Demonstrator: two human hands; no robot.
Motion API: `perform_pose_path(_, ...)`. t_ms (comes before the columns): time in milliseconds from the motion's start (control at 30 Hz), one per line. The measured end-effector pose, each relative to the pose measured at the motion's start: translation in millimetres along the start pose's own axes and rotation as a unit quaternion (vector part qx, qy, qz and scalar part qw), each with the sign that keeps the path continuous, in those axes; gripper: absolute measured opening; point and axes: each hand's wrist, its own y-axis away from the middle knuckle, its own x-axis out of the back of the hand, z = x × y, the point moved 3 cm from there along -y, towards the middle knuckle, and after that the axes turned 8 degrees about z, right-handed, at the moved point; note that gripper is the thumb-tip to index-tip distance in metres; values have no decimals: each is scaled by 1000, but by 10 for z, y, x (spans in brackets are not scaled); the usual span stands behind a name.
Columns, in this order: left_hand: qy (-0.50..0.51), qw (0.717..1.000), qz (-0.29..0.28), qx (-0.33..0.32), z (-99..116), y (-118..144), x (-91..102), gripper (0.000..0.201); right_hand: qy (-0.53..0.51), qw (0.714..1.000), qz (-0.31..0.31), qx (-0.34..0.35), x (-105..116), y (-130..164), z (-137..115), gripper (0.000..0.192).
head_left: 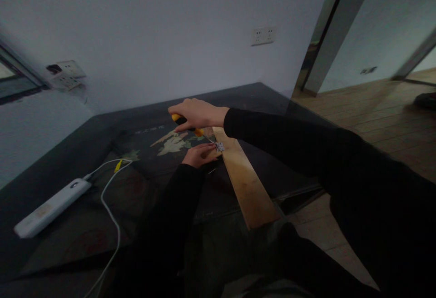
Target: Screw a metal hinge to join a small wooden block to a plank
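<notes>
My right hand point(197, 112) is wrapped round the yellow and black handle of a screwdriver point(198, 132), tilted so that its thin shaft runs down toward a small metal hinge point(220, 146). The hinge, with holes in it, lies at the left edge of a long wooden board point(250, 184). From the left, my left hand point(200, 155) pinches the hinge and a short wooden piece beneath it; the fingers partly hide both. A thin, screw-like metal bit point(212, 171) lies just below that hand. Whether the screwdriver tip sits in a screw is too small to tell.
The dark table point(163, 189) has a printed leaf pattern and stands against a white wall. On its left lies a white power strip point(52, 207) with a white cable point(114, 216) and a yellow tag point(118, 166). The board's near end reaches past the table's front edge.
</notes>
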Motion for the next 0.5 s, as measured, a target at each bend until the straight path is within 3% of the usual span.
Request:
perform_pose_path(333, -10, 1000, -2, 29, -30, 17, -4, 47, -20, 998, 44, -31, 232, -46, 69, 30)
perform_pose_path(500, -2, 1000, -13, 24, -13, 19, 2, 52, -99, 973, 148, -147, 474, 238, 410, 32)
